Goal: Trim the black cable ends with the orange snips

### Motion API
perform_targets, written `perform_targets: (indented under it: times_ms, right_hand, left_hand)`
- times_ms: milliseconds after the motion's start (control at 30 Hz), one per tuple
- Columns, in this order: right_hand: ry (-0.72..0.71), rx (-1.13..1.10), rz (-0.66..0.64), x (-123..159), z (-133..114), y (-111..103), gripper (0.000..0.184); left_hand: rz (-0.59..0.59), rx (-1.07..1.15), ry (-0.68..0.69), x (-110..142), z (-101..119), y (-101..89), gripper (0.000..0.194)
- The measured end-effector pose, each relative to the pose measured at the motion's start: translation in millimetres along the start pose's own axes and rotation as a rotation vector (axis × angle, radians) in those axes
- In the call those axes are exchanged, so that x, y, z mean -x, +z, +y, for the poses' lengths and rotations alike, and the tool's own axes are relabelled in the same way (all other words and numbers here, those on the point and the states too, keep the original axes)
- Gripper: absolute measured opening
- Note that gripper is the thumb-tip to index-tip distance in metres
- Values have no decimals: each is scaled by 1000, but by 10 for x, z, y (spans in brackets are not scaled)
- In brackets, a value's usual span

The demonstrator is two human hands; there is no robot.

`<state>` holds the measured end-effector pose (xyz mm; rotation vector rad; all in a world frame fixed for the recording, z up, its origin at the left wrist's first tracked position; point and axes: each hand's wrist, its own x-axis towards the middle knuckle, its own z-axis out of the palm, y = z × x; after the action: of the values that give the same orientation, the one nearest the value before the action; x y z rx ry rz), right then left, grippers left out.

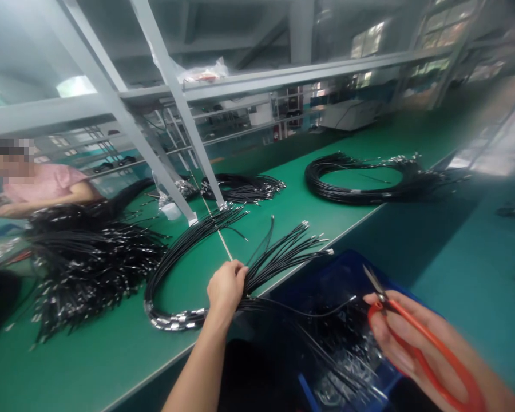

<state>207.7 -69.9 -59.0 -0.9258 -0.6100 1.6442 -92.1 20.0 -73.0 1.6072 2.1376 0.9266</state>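
Note:
My left hand (226, 286) is closed around a bundle of black cables (167, 269) near the front edge of the green table. The bundle curves away to the left in an open loop, with silvery white bands along its lower bend. Its loose ends with metal tips fan out to the right of my fist. A thin pale stick or strip (224, 243) runs from my fingers toward the shelf post. Off the table edge on the right, my right hand (412, 337) holds red-handled scissors (440, 363), blades pointing up and left. One cable end reaches toward the scissors, apart from them.
A large heap of black cables (98, 269) lies at left, near a person (47, 177) in pink. Coiled cables (352, 197) rest farther back. Grey shelf posts (180, 109) rise from the table (111, 366). Below the edge stands a blue bin (339, 274) holding cables and clear plastic.

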Motion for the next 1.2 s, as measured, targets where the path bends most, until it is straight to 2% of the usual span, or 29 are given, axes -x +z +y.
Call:
perform_targets:
  times_ms: [100, 233, 367, 400, 467, 567, 667, 800, 900, 1000, 1200]
  right_hand:
    - [28, -11, 37, -31, 5, -71, 36]
    - [-80, -38, 135, -98, 46, -145, 29]
    - [-208, -45, 202, -139, 105, -71, 27]
    - [-197, -45, 213, -144, 122, -44, 26]
    - [-195, -52, 192, -155, 152, -2, 21]
    - [-256, -44, 195, -154, 170, 31, 20]
    - [-351, -94, 258, -113, 149, 60, 29]
    - [-449, -166, 324, -56, 96, 117, 37]
    - [-438, -188, 317, -50, 78, 144, 36]
    - [-399, -181, 341, -57, 85, 151, 38]
    - [-397, -124, 347, -16, 102, 165, 38]
  left_hand:
    - [-69, 164, 7, -44, 121, -112, 6]
    - [-272, 381, 142, 46, 588, -134, 22]
    - [-402, 464, 365, 413, 1140, 66, 17]
    - [-398, 429, 486, 528, 1233, 128, 16]
    - [-389, 323, 685, 736, 1339, 242, 12]
    - [-396, 226, 801, 914, 1346, 360, 15]
    - [-387, 263, 744, 964, 1299, 405, 12]
    - [-494, 352, 589, 991, 1242, 420, 13]
    - [-553, 415, 484, 1021, 1198, 454, 14]
    - [-591, 437, 447, 1045, 1163, 498, 14]
    - [-559, 414, 441, 1088, 1132, 534, 12]
